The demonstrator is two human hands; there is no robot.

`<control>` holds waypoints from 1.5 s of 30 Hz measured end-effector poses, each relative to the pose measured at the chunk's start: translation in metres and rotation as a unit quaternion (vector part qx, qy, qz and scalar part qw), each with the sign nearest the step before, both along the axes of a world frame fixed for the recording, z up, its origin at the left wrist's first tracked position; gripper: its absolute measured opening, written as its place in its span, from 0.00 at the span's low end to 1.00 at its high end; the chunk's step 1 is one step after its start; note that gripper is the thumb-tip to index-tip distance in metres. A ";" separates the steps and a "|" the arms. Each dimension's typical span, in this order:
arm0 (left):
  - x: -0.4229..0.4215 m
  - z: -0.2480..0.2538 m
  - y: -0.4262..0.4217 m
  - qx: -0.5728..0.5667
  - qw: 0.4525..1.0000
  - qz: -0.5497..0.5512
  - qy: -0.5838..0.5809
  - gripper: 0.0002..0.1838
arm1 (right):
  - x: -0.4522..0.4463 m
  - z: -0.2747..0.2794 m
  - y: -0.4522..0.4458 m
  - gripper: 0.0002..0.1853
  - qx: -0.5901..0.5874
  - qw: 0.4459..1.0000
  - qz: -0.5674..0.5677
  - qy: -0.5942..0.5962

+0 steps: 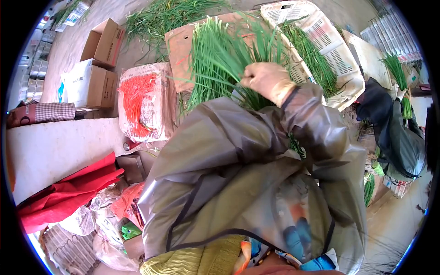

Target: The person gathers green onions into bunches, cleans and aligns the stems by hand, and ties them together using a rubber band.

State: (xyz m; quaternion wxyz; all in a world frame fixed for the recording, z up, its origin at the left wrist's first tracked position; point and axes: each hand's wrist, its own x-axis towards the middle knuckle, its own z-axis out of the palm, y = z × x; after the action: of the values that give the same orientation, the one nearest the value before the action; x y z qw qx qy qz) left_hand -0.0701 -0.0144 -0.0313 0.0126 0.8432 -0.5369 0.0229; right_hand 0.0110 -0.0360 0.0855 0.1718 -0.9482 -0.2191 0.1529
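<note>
A thick pile of garlic chives (pixel 211 59), pale ends toward the far side, lies on a brown board (pixel 179 41) in front of me. My right hand (pixel 270 81), in a pale glove, is closed round a bunch of chives (pixel 262 48) whose leaves fan out over the pile. My left hand is hidden behind the folds of my translucent brown sleeve (pixel 220 123). A bundle of red ties (pixel 137 98) rests on a wrapped package (pixel 158 96) to the left of the board.
A white plastic crate (pixel 337 41) holding chives stands at the right. More chives (pixel 165 20) lie on the floor beyond. Cardboard boxes (pixel 103 43), a white ledge (pixel 59 146) and red cloth (pixel 73 192) are at the left. A co-worker in dark clothing (pixel 403 142) is at far right.
</note>
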 end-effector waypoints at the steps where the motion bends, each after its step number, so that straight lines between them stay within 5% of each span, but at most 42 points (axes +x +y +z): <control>1: 0.000 -0.001 0.003 0.001 1.000 -0.001 -0.001 0.03 | 0.004 0.001 -0.008 0.15 0.036 0.999 -0.025 -0.011; 5: 0.001 -0.005 0.008 0.001 1.000 -0.002 0.003 0.03 | 0.014 0.015 -0.039 0.13 0.267 0.940 -0.183 0.110; 16: 0.003 -0.006 0.008 0.003 1.000 -0.011 0.003 0.03 | 0.022 0.016 -0.058 0.08 0.350 0.907 -0.156 0.172; 26: 0.009 -0.005 0.011 0.002 1.000 -0.005 0.018 0.04 | 0.041 0.011 -0.107 0.03 0.367 0.923 -0.114 0.008; 27: 0.010 -0.004 0.011 0.001 1.000 -0.005 0.021 0.04 | 0.046 0.002 -0.118 0.04 0.418 0.900 -0.125 -0.019; 28: 0.011 -0.002 0.010 0.000 1.000 -0.007 0.026 0.04 | 0.043 0.011 -0.128 0.05 0.426 0.872 -0.225 0.085; 31: 0.016 0.004 0.007 -0.005 0.999 -0.014 0.046 0.04 | 0.040 -0.018 -0.155 0.05 0.610 0.737 -0.197 0.214; 32: 0.019 0.008 0.007 -0.009 0.998 -0.016 0.058 0.04 | 0.040 -0.036 -0.159 0.09 0.529 0.776 -0.255 0.231; 33: 0.022 0.016 0.010 -0.013 0.997 -0.019 0.075 0.04 | 0.040 -0.066 -0.167 0.15 0.328 0.917 -0.170 0.150; 34: 0.028 0.032 0.018 -0.030 0.992 -0.023 0.119 0.04 | 0.045 -0.133 -0.195 0.17 -0.127 0.988 -0.062 0.059; 35: 0.035 0.054 0.028 -0.049 0.984 -0.029 0.166 0.04 | 0.046 -0.131 -0.192 0.17 -0.124 0.989 -0.064 0.059; 38: 0.067 0.112 0.076 -0.116 0.948 -0.064 0.291 0.06 | 0.048 -0.091 -0.163 0.16 0.224 0.898 -0.301 0.229; 40: 0.091 0.121 0.103 -0.362 0.768 -0.027 0.528 0.14 | 0.045 -0.046 -0.122 0.19 0.440 0.843 -0.238 0.198; 42: 0.116 0.126 0.129 -0.479 0.509 0.131 0.703 0.15 | 0.039 -0.023 -0.065 0.21 0.569 0.795 -0.128 0.165; 44: 0.146 0.102 0.147 -0.567 0.513 0.186 0.616 0.14 | 0.034 -0.045 0.002 0.29 0.695 0.704 -0.021 0.145; 45: 0.155 0.090 0.148 -0.615 0.447 0.183 0.623 0.13 | 0.024 -0.056 0.024 0.31 0.661 0.731 -0.064 0.155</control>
State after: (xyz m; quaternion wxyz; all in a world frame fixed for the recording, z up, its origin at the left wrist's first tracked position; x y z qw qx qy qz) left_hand 0.0854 0.1336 0.0586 0.8546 0.4818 -0.0642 -0.1829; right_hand 0.0347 -0.0117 0.0296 0.7965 -0.5699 -0.1741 0.1027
